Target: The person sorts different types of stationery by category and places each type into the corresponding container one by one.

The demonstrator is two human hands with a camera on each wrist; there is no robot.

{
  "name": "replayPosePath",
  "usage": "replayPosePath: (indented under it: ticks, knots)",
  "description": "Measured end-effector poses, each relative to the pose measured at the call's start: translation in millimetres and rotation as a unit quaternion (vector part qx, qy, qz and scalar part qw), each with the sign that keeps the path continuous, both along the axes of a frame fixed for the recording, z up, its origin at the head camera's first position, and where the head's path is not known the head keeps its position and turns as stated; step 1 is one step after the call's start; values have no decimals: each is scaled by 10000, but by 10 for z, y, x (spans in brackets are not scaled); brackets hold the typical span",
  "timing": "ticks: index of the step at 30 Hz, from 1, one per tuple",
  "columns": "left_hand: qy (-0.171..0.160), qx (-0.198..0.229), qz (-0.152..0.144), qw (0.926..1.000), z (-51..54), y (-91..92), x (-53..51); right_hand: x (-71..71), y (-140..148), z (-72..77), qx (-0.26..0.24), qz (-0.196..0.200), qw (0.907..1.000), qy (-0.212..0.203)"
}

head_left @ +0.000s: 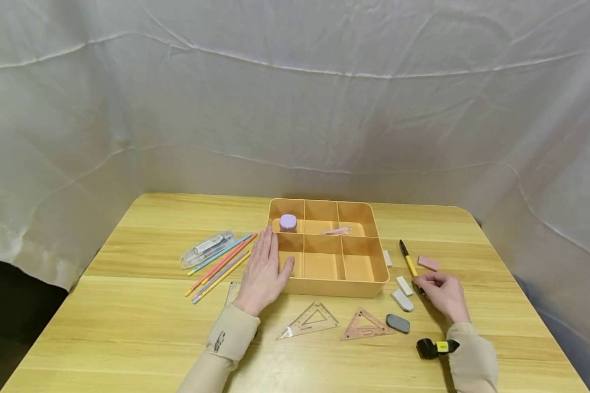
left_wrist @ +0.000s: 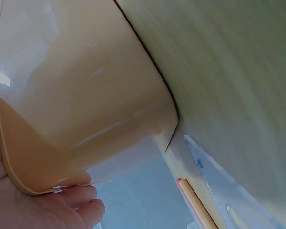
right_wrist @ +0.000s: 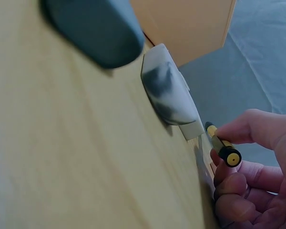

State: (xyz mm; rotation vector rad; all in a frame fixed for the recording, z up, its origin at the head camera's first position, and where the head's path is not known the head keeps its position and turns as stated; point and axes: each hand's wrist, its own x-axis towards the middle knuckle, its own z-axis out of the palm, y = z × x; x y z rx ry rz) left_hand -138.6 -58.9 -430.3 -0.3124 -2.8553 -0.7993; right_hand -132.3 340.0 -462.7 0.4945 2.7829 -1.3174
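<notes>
Head view shows us a yellow-and-black pen lying between an orange divided tray and the right edge of the wooden tabletop. We see the right hand pinching the pen by its nearer end in a narrow hold, with the other end pointing toward the tabletop's far edge. From the right wrist we look almost straight at the pen's round butt. We find the left hand resting on the tray's left rim, fingers straight and thumb spread wide. Inside the tray, a lilac container sits in the far-left compartment. Just left of the pen we notice a white eraser and a smudged eraser; a pink eraser lies on its right. Between the tray and the tabletop's near edge we see a clear set square and a pink set square. Toward the left edge lie coloured pencils.
</notes>
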Motion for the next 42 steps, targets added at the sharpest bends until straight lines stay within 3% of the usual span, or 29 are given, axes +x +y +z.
replayPosePath:
  ticks: [10,18,24,29,35,42]
  knots:
    - [25,13,-13,10000,-3,8,-4,10,39,12,-659,-65,9978,64]
    - [15,16,-1,10000,-8,9,-4,30,14,16,-1188,-380,9912,452]
    - [32,-9,8,10000,-9,7,-4,18,-26,75,-2119,-364,9720,949]
    - [47,-29,16,10000,-9,0,-2,16,-53,158,-2496,-127,9599,1273]
    - [39,4,3,10000,-1,0,1,2,-95,226,-2646,54,9501,1649]
    - [3,19,13,10000,0,-3,1,-26,-192,345,-2506,171,9468,2013]
